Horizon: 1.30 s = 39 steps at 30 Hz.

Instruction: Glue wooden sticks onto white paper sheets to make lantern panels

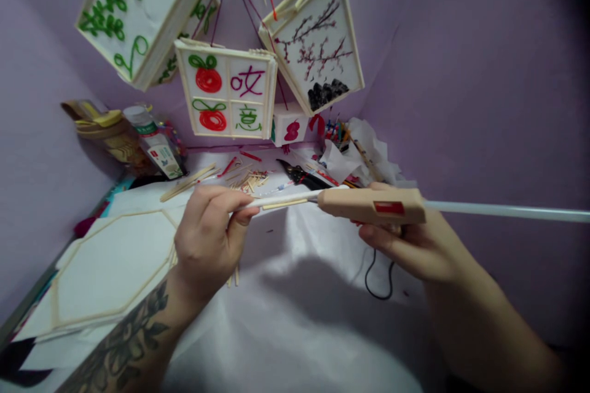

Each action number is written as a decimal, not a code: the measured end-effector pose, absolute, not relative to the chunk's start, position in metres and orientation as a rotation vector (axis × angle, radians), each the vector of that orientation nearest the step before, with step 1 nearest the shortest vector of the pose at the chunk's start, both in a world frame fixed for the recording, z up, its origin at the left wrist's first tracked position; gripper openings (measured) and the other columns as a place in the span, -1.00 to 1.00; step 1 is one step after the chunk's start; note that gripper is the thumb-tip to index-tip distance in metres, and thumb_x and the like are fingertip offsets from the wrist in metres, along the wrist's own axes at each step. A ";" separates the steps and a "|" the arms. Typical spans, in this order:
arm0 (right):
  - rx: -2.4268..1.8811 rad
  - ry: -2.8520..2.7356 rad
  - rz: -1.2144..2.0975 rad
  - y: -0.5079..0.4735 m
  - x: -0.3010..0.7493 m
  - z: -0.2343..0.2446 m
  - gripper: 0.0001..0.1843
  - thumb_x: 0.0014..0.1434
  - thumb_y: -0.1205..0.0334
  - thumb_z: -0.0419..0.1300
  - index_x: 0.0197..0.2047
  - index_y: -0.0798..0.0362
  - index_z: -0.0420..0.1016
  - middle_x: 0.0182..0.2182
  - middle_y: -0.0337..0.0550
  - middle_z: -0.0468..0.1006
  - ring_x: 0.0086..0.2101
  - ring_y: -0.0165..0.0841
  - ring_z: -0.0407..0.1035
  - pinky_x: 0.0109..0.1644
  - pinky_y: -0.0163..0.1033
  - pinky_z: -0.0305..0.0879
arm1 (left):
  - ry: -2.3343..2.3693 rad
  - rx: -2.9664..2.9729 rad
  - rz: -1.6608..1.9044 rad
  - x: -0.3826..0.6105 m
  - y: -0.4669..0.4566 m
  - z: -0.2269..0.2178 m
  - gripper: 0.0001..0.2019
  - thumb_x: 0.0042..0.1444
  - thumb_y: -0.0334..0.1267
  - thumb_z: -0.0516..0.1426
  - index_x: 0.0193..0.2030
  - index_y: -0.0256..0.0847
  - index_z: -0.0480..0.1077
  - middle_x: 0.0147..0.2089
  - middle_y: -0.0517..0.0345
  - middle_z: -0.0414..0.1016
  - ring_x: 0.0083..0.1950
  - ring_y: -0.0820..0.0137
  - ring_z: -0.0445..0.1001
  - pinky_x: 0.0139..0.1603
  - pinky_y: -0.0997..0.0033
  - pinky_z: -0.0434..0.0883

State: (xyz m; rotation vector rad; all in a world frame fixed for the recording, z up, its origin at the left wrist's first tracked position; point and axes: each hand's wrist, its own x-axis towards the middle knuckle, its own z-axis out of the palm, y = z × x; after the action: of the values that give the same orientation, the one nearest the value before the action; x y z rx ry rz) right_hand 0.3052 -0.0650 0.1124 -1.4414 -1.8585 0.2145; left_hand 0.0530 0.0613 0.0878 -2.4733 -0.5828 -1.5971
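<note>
My left hand (209, 233) pinches a thin white panel (281, 198), seen edge-on, with a pale wooden strip (288, 202) along its lower side. In my right hand (410, 252) is a beige hot glue gun (364, 206), its fingers wrapped round the handle. A long translucent glue stick (502, 211) sticks out of the gun's back. The gun's nozzle (313, 198) points left and meets or nearly meets the panel's right end; I cannot tell which. Most of the panel's face is hidden by the viewing angle.
Decorated paper lanterns (225, 95) hang above the back of the table. Pliers (304, 176) and small wooden offcuts (251, 181) lie behind my hands. At left are a hexagonal wood-framed panel (113, 267), a white bottle (154, 141) and a brown cup (115, 135). A black cord (380, 298) loops below the gun.
</note>
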 end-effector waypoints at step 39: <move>-1.462 -1.785 0.276 -0.062 0.313 0.103 -0.94 0.20 0.26 0.16 -0.23 0.01 0.43 -0.40 -0.14 0.50 -0.39 -0.27 0.40 -0.39 -0.20 0.33 | -0.611 -2.480 -1.586 0.054 0.060 0.088 -0.91 0.21 -0.34 0.20 -0.16 -0.17 0.39 -0.28 0.15 0.49 -0.23 0.38 0.48 -0.14 0.38 0.45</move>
State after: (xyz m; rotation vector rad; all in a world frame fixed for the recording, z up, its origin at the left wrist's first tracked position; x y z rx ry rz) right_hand 0.3128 -0.0618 0.1033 -1.4618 -1.7849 0.2759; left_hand 0.0540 0.0604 0.0884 -2.4800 -0.6112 -1.5856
